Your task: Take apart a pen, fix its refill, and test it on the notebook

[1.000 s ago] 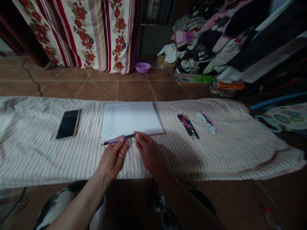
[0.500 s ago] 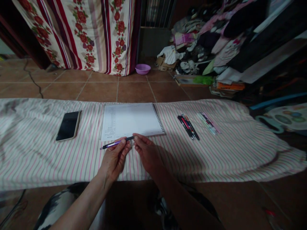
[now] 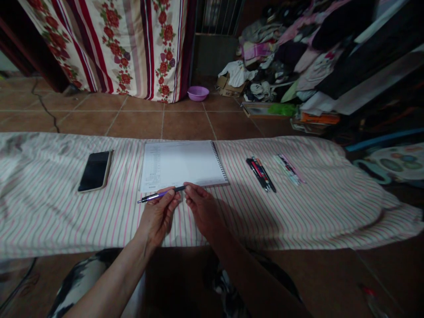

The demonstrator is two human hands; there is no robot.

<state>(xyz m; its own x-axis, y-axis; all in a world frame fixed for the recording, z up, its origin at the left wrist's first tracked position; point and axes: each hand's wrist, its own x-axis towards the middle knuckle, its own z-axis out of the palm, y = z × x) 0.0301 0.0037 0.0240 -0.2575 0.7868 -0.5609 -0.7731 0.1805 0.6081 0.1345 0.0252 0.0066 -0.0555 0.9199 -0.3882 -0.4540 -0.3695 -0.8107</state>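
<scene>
A slim purple pen [image 3: 155, 195] lies nearly level just in front of a spiral notebook [image 3: 182, 164] open on a striped cloth [image 3: 314, 207]. My left hand [image 3: 158, 217] pinches the pen near its middle with thumb and fingers. My right hand [image 3: 202, 209] pinches the pen's dark right end. Both hands hover low over the cloth, at the notebook's near edge.
A dark phone [image 3: 95, 170] lies left of the notebook. Several pens [image 3: 260, 173] and a second small bundle [image 3: 288, 168] lie to its right. Beyond are tiled floor, a floral curtain [image 3: 132, 44], a purple bowl [image 3: 198, 93] and a pile of clothes [image 3: 291, 57].
Both hands and the pen have stayed almost in place; the pen's left tip shifted slightly to the left. Nothing else moved.
</scene>
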